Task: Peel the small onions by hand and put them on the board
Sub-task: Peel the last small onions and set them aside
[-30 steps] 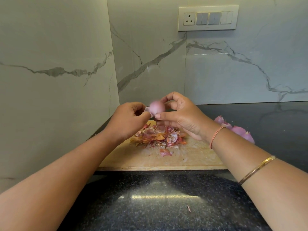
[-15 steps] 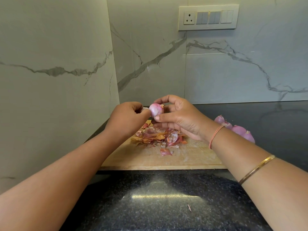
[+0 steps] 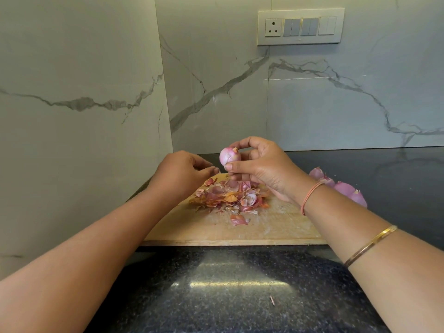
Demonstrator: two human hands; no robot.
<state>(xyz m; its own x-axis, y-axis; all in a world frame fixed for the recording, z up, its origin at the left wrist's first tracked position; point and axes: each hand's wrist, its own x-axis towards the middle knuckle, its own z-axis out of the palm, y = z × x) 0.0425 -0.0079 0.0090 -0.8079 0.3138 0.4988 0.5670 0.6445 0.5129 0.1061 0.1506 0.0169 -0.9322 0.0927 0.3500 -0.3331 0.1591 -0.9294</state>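
- Pink and almost bare, the small onion was held above the wooden board, pinched between the thumb and curled fingers of the right hand.
- An orange scrap of skin was seen clinging at the onion's tip.
- The left hand was seen just beside the onion, apart from it, fingers loosely curled. Whether a sliver of peel was pinched there could not be told.
- A heap of peels was spread on the board beneath both hands. Peeled onions were seen past the right wrist, though whether they sat on the board or on the counter could not be told.
- A slip was judged the main risk — the smooth bulb was gripped only at the fingertips, so it could be dropped into the peels.
- The last scrap might also be missed, and the onion set down unfinished.
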